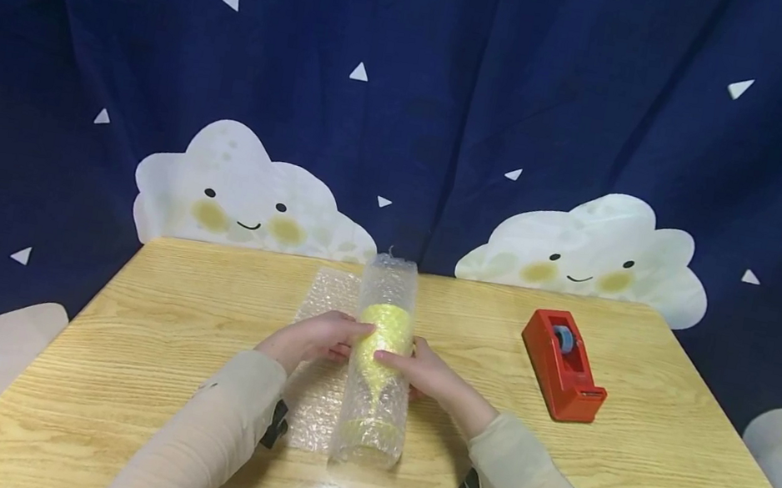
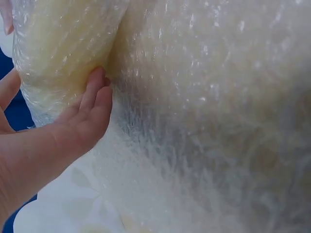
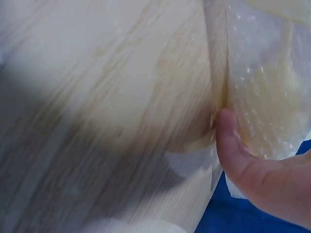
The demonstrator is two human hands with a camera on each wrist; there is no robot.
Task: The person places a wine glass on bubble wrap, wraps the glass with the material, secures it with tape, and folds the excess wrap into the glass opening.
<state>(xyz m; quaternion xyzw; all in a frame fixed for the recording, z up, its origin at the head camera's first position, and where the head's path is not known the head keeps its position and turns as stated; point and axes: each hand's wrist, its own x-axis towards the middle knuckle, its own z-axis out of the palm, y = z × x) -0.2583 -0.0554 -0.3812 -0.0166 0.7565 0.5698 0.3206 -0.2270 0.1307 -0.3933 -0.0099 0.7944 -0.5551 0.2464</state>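
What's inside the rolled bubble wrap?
A yellow goblet-like shape shows through the wrap. The layers blur its surface detail; its far side is hidden.

From here I see a yellow goblet-shaped object [image 1: 390,324] lying rolled in clear bubble wrap [image 1: 389,282], stem pointing near, loose wrap flat leftward.

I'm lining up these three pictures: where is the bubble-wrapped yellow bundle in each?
Head: yellow bundle a little below centre, between left hand and right hand.
Left wrist: yellow bundle at upper left.
Right wrist: yellow bundle at upper right.
Shared landmark: blue curtain.
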